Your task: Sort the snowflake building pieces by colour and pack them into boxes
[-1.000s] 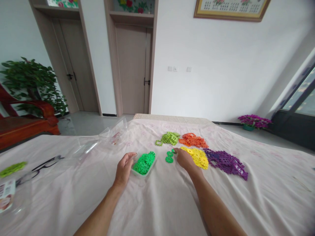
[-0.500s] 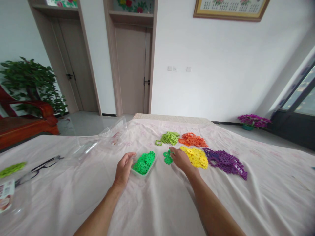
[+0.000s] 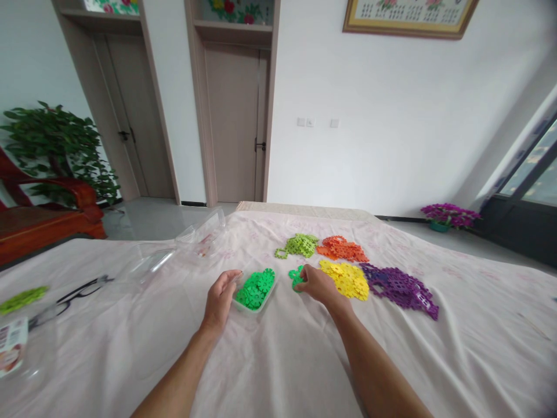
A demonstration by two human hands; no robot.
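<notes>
A small clear tray (image 3: 260,305) full of bright green snowflake pieces (image 3: 256,288) lies on the white cloth. My left hand (image 3: 220,298) rests against the tray's left rim with fingers curled round it. My right hand (image 3: 317,283) lies just right of the tray, its fingertips pinched on a few loose green pieces (image 3: 296,275) on the cloth. Piles of lime (image 3: 300,244), orange (image 3: 342,248), yellow (image 3: 348,277) and purple pieces (image 3: 398,285) lie behind and to the right of that hand.
Empty clear plastic containers (image 3: 195,238) and black glasses (image 3: 72,299) lie at the left, with a labelled clear tub (image 3: 17,342) and lime pieces (image 3: 21,299) at the far left edge. A red wooden bench (image 3: 39,217) and a potted plant (image 3: 61,145) stand beyond.
My right hand has slid left across the cloth and closed its fingers on the loose green pieces, gathering them nearer the tray. My left hand has stayed at the tray.
</notes>
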